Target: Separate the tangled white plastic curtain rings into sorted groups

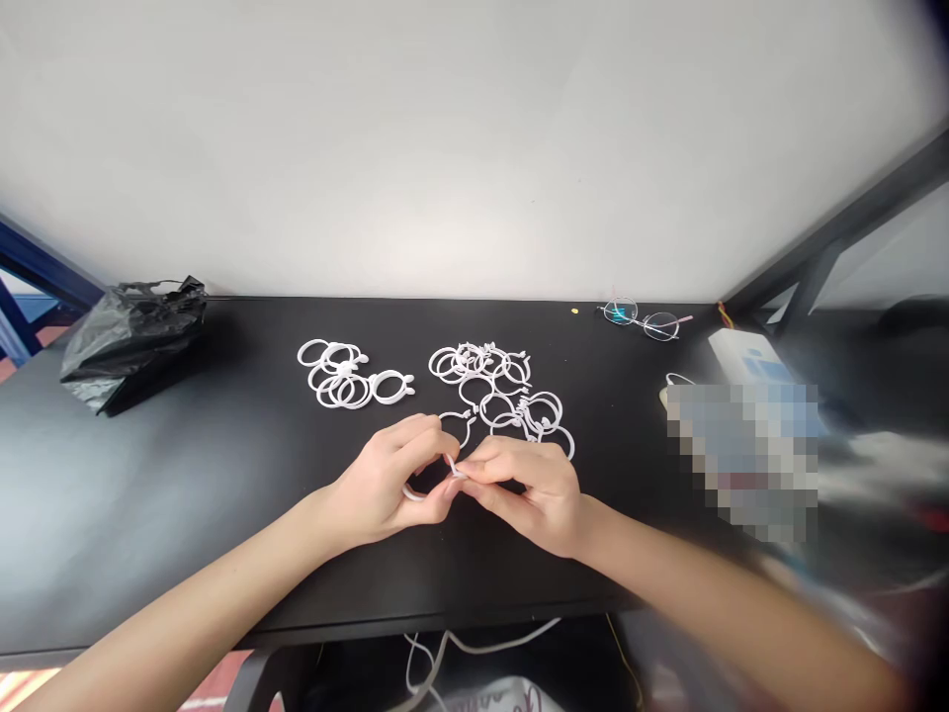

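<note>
Over the front middle of the desk, my left hand (392,470) and my right hand (530,485) meet fingertip to fingertip. Between them they pinch one white plastic ring (413,494). Part of its loop shows inside my left hand's grip, while its ends are mostly covered by fingers. Just beyond my hands lies a loose pile of similar white rings (475,388), several with small tabs at open-looking ends. A smaller group of white rings (341,388) rests to the left, where the loops look closed.
A crumpled black plastic bag (140,336) sits at the desk's far left. Wire-rimmed glasses (642,321) lie near the wall at right. Beyond my right arm are a white box (748,358) and a pixelated object (741,455). White cables (445,643) hang below the black desk's (415,593) edge.
</note>
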`<state>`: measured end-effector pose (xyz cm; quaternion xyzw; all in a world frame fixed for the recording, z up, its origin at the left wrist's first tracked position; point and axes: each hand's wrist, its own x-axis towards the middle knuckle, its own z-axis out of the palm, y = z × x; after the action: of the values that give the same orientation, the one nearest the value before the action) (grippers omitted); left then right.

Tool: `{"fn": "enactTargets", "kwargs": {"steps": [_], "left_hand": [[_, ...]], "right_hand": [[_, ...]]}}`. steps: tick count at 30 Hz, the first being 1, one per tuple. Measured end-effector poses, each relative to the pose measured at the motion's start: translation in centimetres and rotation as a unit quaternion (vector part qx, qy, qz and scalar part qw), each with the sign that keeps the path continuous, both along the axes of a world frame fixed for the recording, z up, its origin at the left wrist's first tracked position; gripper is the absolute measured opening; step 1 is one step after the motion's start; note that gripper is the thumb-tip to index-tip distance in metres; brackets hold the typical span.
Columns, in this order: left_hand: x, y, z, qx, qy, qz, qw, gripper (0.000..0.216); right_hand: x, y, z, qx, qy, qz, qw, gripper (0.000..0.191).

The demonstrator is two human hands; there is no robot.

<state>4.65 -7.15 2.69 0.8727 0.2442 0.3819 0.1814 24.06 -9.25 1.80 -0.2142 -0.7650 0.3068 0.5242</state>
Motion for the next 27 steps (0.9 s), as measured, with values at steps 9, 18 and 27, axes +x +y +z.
{"fn": "enactTargets", "kwargs": {"steps": [9,18,27], "left_hand": [[-1.0,1.6,-0.3,0.072,0.060,0.061,0.994,0.011],[-3.9,5.4,-1.2,0.146,0.222,0.229,0.937,0.025],[-4.6,5.9,-2.7,0.092,0.259,0.249,0.928,0.025]], "right_hand": [[0.0,1.0,-0.8,0.030,-0.067,-0.091,0.993,0.017],[0.5,1.5,-1.9,0.043,-0.313,-0.058,0.947,0.025],[0.1,1.9,-2.7,0.046,-0.271,-0.064,0.959,0.015]]}}
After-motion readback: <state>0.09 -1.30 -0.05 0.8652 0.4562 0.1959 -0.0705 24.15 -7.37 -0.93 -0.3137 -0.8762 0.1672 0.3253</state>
